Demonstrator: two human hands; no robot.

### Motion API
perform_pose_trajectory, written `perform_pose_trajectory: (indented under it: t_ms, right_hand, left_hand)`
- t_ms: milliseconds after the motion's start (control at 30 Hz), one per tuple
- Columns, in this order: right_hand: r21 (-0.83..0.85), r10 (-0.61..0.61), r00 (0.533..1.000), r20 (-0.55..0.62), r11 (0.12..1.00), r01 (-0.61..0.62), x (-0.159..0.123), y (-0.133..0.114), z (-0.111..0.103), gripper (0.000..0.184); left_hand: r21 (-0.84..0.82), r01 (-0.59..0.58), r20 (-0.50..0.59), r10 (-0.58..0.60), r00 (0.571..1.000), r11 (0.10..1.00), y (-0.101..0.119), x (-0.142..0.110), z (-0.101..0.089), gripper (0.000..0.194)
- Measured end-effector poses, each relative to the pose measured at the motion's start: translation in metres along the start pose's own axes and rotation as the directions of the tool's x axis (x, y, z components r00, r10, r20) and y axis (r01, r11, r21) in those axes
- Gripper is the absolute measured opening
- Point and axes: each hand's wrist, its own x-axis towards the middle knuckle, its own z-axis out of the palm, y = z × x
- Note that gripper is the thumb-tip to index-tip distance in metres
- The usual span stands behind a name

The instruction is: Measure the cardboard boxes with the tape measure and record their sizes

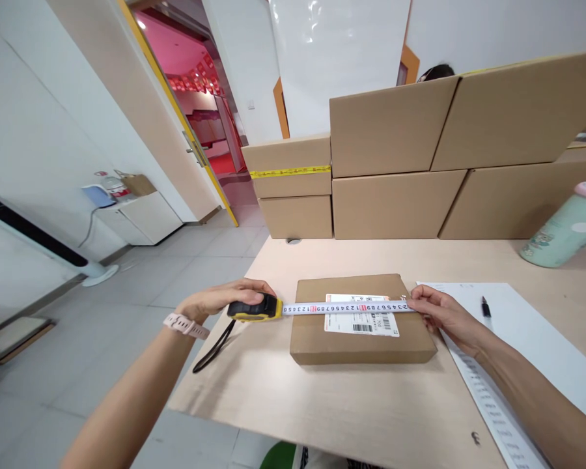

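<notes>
A flat brown cardboard box (312, 342) lies on the table, with a white shipping label (339, 324) on its top. My left hand (227, 296), wearing a pale pink wristband, is closed around a black and yellow tape measure (254, 307) just left of the box. From its case the white blade (317, 309) stretches across the box top and over the label. At the box's right edge, my right hand (439, 314) pinches the blade's free end. A dark wrist strap (215, 350) hangs from the case.
Stacked cardboard boxes (395, 205) line the table's back, partly hiding a person's head (437, 71). Right of the box lie white paper sheets (527, 345) with a black pen (485, 307). A mint-green tumbler (559, 228) stands back right. The table's left edge borders the tiled floor (176, 293).
</notes>
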Motion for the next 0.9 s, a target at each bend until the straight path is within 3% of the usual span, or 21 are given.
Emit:
perform_pose_trajectory:
  t_ms: [133,533,900]
  right_hand:
    - [0.094,0.063,0.998,-0.004,0.994,-0.062,0.001,0.004,0.002,0.034]
    - [0.155,0.196,0.980,-0.032,0.970,-0.189,0.006,0.015,-0.002,0.030]
    - [0.149,0.185,0.982,-0.026,0.973,-0.179,0.006,0.014,-0.004,0.030]
  left_hand:
    - [-0.034,-0.004,-0.026,0.003,1.000,0.999,-0.007,0.002,-0.001,0.048]
    - [-0.096,0.006,-0.052,-0.011,0.999,0.995,-0.012,0.000,0.006,0.043]
    - [-0.120,0.002,-0.028,-0.005,1.000,0.993,-0.022,0.002,0.004,0.043]
